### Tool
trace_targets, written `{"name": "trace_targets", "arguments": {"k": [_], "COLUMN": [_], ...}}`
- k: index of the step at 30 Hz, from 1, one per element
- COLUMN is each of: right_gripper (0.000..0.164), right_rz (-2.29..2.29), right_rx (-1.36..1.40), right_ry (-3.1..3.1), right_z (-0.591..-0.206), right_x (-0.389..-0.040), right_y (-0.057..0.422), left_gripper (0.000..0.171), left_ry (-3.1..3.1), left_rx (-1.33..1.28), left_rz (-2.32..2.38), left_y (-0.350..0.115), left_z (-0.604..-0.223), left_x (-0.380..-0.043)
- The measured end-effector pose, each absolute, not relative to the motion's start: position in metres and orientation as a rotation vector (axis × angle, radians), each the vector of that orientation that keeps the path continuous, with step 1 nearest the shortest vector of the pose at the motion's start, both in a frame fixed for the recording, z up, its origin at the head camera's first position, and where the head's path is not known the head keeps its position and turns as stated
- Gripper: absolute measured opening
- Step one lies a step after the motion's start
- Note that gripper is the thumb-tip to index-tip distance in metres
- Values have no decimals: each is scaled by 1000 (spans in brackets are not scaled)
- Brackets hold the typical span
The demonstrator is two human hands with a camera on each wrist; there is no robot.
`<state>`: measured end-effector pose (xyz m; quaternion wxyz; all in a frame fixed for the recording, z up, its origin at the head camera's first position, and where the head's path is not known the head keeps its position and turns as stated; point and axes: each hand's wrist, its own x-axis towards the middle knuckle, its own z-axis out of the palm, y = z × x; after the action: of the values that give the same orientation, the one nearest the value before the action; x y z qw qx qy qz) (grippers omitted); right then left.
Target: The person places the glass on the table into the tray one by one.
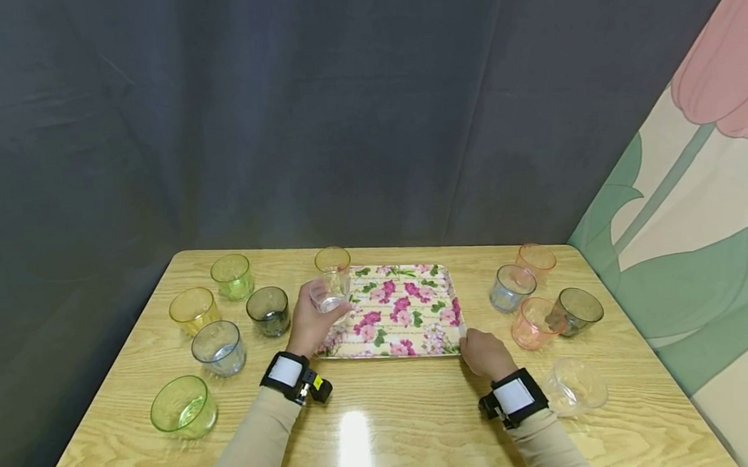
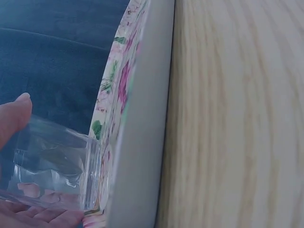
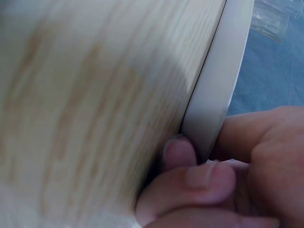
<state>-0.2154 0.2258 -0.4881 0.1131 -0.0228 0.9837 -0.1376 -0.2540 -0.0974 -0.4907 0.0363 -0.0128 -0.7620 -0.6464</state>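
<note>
My left hand (image 1: 315, 319) grips a clear glass (image 1: 330, 293) at the left side of a flower-patterned tray (image 1: 387, 350). In the left wrist view, the thumb and fingers lie on opposite sides of that glass (image 2: 57, 161), its base close to the tray's patterned surface; whether it touches cannot be told. The right hand (image 1: 486, 354) holds the tray's near right corner. Its fingers curl at the lower edge of the tray's pale side (image 3: 209, 109) in the right wrist view. Just beyond the held glass stands a yellow tumbler (image 1: 333, 259), partly hidden.
Left of the tray stand several tumblers, among them a grey one (image 1: 269, 322) and a green one (image 1: 195, 416). More stand on the right, including a pink one (image 1: 534, 327) and a clear one (image 1: 579, 392). A dark curtain (image 1: 341, 121) hangs behind the wooden table (image 1: 411, 417).
</note>
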Motion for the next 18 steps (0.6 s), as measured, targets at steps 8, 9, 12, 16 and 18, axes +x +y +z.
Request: {"name": "trace_targets", "arguments": {"k": [8, 9, 12, 16, 18], "right_gripper": [30, 30, 30, 31, 31], "right_rz": [-405, -405, -404, -406, -408], "right_rx": [-67, -66, -63, -71, -79], "right_ry": [2898, 2898, 2895, 2902, 2906], "right_z": [-490, -489, -490, -489, -489], "right_x": [-215, -214, -214, -214, -214], "right_y": [226, 226, 226, 226, 226], "left_gripper": [83, 83, 82, 80, 79], "left_ry": [-2367, -2368, -2376, -2384, -2387], "left_rx": [-33, -29, -13, 7, 9], "left_rz": [-1872, -1867, -1853, -1842, -1837], "left_y": [-96, -96, -96, -96, -96], "left_z": [-497, -497, -498, -497, -497], "left_x": [-255, -255, -256, -257, -257]}}
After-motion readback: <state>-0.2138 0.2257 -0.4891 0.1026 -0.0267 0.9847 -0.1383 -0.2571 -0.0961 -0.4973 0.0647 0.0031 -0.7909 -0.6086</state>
